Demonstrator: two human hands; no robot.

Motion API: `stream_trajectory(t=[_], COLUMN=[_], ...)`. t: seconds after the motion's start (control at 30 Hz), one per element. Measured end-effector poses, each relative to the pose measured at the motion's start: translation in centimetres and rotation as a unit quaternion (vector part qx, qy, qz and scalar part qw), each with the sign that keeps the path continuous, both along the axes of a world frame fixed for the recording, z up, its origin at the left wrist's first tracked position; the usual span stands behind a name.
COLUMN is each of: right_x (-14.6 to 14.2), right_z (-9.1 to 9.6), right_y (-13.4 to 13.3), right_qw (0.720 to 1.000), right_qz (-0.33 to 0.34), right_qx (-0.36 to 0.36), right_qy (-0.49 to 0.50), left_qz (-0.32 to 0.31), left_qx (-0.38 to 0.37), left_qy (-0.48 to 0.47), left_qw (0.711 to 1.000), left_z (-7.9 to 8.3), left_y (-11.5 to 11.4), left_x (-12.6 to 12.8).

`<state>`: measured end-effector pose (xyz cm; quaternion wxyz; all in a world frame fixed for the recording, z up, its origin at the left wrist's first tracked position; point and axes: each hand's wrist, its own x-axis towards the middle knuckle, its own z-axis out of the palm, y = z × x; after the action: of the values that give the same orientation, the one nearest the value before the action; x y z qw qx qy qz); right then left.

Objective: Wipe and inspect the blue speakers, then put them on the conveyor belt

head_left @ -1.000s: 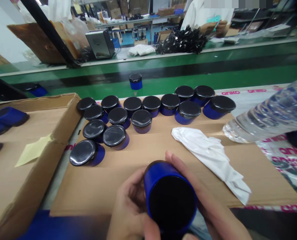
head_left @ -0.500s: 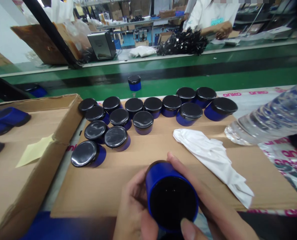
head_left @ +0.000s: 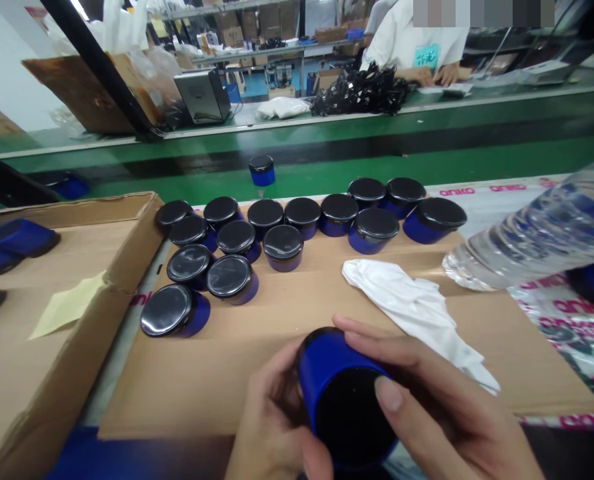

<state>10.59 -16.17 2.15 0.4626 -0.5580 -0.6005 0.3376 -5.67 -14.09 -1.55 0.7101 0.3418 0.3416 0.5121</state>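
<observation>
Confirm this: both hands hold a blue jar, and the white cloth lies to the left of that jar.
One thing is wrong: the white cloth lies to the right of the blue jar, not the left, as the head view shows. The left hand and right hand do hold the jar.

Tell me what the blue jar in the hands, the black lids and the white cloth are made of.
The blue jar looks like glossy plastic or glass, from its even shine; I cannot tell which. The black lids look like smooth plastic, with bright reflections. The white cloth looks like soft matte fabric, limp and creased.
</observation>
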Motion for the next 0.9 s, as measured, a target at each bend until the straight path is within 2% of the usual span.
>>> stream_trajectory(t=[0.1, 0.17, 0.2, 0.27, 0.3, 0.33, 0.37, 0.4, 0.47, 0.53, 0.63, 0.73, 0.83, 0.9], right_x=[0.0, -0.3, -0.6, -1.1, -1.2, -1.3, -1.3, -1.3, -0.9, -0.3, 0.5, 0.9, 1.3, 1.9], right_z=[-0.1, 0.2, 0.4, 0.7, 0.8, 0.8, 0.8, 0.6, 0.1, -0.6, -1.6, -1.3, 0.4, 2.0], right_y=[0.8, 1.4, 1.6, 2.1, 2.2, 2.3, 2.2, 2.2, 1.8, 1.4, 1.1, 1.4, 2.5, 3.8], right_qw=[1.0, 0.999, 0.999, 0.999, 0.999, 0.998, 0.998, 0.997, 0.996, 0.994, 0.985, 0.977, 0.972, 0.973], right_qz=[0.006, -0.004, -0.004, 0.003, 0.009, 0.015, 0.02, 0.026, 0.037, 0.056, 0.103, 0.13, 0.151, 0.149], right_qx=[0.03, 0.032, 0.035, 0.044, 0.049, 0.053, 0.057, 0.06, 0.067, 0.083, 0.133, 0.163, 0.176, 0.175], right_qy=[-0.002, -0.007, -0.01, -0.016, -0.019, -0.022, -0.025, -0.028, -0.036, -0.04, -0.03, -0.034, -0.039, -0.026], left_qz=[-0.048, -0.023, 0.003, 0.051, 0.061, 0.061, 0.053, 0.044, 0.02, -0.012, -0.056, -0.072, 0.018, 0.086], left_qx=[-0.002, 0.061, 0.11, 0.219, 0.257, 0.273, 0.256, 0.217, 0.115, 0.055, 0.03, -0.009, -0.022, 0.007], left_qy=[-0.042, 0.073, 0.166, 0.335, 0.381, 0.393, 0.374, 0.332, 0.225, 0.147, 0.088, 0.017, 0.039, 0.096], left_qw=[0.998, 0.995, 0.98, 0.915, 0.886, 0.876, 0.89, 0.917, 0.967, 0.987, 0.994, 0.997, 0.999, 0.992], left_z=[1.2, 2.0, 2.3, 2.9, 3.2, 3.4, 3.6, 3.7, 3.9, 4.1, 4.2, 4.4, 5.3, 6.5], left_y=[0.0, -0.4, -0.7, -1.4, -1.7, -1.8, -1.9, -1.8, -1.3, -0.7, -0.2, -0.1, 0.0, 0.0], left_x=[-0.2, -0.4, -0.6, -0.9, -1.0, -1.2, -1.4, -1.5, -1.7, -1.7, -1.2, -0.7, -0.4, -0.3])
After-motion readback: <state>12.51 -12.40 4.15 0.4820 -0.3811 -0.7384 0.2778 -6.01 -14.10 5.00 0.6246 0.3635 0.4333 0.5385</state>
